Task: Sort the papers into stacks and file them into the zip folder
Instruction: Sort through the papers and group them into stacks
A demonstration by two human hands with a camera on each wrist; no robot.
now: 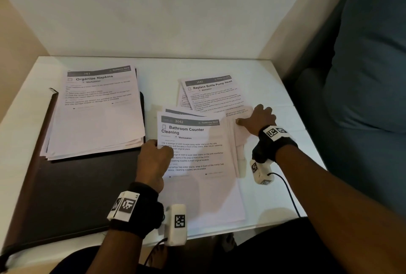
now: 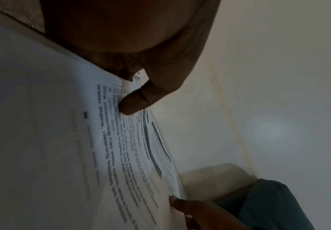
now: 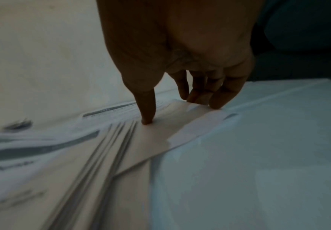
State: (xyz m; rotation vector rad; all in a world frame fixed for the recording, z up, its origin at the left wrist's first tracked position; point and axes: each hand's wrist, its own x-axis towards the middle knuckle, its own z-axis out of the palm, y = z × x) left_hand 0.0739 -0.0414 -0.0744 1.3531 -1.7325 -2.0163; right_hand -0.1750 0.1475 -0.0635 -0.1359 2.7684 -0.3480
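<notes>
The left hand [image 1: 153, 160] pinches the top sheet [image 1: 197, 139] by its left edge on the middle pile [image 1: 238, 152]. The right hand [image 1: 260, 119] presses thumb and fingertips on the pile's right side. The dark folder [image 1: 77, 190] lies at the left.

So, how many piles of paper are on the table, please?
3: Organize Napkins pile, left, on the dark folder; Replace Bottle Pump Head pile, far right; Bathroom Counter Cleaning pile, nearest, fanned. Sheets underneath are hidden.
</notes>
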